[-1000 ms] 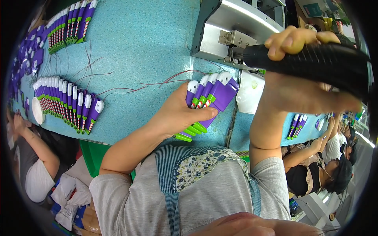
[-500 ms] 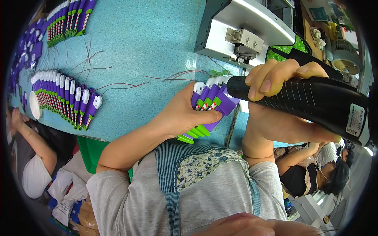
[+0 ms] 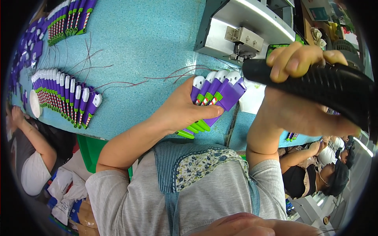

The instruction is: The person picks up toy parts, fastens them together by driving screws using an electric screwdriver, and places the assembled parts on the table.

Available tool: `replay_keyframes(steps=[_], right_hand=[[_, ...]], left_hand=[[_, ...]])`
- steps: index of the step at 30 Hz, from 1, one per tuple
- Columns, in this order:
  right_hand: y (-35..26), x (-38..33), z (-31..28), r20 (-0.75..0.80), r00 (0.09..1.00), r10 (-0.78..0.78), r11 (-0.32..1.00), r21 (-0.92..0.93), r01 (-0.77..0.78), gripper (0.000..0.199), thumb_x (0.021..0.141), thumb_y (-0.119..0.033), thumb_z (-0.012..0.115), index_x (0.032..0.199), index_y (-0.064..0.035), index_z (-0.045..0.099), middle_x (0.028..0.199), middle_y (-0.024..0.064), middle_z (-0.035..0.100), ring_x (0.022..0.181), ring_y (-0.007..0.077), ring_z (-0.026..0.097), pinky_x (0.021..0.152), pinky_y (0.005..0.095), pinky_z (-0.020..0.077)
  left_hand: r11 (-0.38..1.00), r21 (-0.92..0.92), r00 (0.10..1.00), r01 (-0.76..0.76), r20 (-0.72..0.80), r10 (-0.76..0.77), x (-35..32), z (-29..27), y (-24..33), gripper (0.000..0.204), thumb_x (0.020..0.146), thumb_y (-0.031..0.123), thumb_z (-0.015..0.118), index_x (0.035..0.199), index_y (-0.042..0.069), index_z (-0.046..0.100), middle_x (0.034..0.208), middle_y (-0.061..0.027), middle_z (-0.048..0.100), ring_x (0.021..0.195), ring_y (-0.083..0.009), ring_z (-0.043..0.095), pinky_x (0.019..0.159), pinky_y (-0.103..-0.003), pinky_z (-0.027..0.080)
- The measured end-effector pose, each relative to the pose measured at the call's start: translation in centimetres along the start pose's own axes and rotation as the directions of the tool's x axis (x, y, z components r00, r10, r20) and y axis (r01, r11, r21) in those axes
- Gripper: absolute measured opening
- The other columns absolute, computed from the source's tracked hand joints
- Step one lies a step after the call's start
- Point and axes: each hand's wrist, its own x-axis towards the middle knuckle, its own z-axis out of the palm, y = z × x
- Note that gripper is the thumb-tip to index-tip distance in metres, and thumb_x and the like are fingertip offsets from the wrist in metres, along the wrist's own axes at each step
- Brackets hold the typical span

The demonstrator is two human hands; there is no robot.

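My left hand [image 3: 185, 108] grips a fanned stack of purple, white and green plastic pieces [image 3: 232, 94], its thumb pressed across their fronts. Red-and-white striped stems show on several of them, and small dark holes mark their white ends. Thin dark-red wires [image 3: 169, 76] run leftward from the stack over the table. My right hand [image 3: 291, 112] is wrapped round a black electric screwdriver [image 3: 315, 84], raised to the right of the stack and apart from it. The tool's bit cannot be made out, and motion smears its rear end.
Rows of similar pieces [image 3: 67, 94] lie on the blue table [image 3: 145, 39] at left, beside a white round lid-like disc [image 3: 35, 104]. A metal machine housing [image 3: 252, 19] stands at the far right. Other people [image 3: 37, 157] sit at both sides. A green bin [image 3: 88, 151] is below the table edge.
The screwdriver has lifted off the white end of the rightmost piece and moved up and right with my right hand. The stack in my left hand has barely shifted.
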Motion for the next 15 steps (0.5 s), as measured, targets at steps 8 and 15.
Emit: replay_keyframes(steps=[8,15], right_hand=[[0.9,-2.7,2.0,-0.101,0.991,0.085,0.996,0.035,-0.082,0.096,0.076,-0.086,0.031,0.119,-0.0028,0.048,0.074,0.0142,0.055,0.052,0.0214,0.053,0.049,0.032,0.0425],[1.0,-2.5,1.8,-0.072,0.995,0.065,0.998,0.028,-0.063,0.096,0.075,-0.086,0.031,0.121,-0.0035,0.047,0.074,0.0136,0.055,0.054,0.0209,0.054,0.048,0.0321,0.042]], left_hand=[[1.0,-0.01,0.999,-0.001,0.043,0.001,-0.3,0.6,0.5,0.052,0.07,0.01,0.081,0.109,-0.001,0.049,0.096,-0.0061,0.062,0.084,-0.0117,0.06,0.075,-0.027,0.05],[1.0,0.015,0.998,-0.019,0.052,0.018,-0.1,0.5,0.6,0.054,0.07,0.01,0.08,0.112,-0.003,0.048,0.096,-0.0066,0.062,0.085,-0.0121,0.06,0.077,-0.028,0.05]])
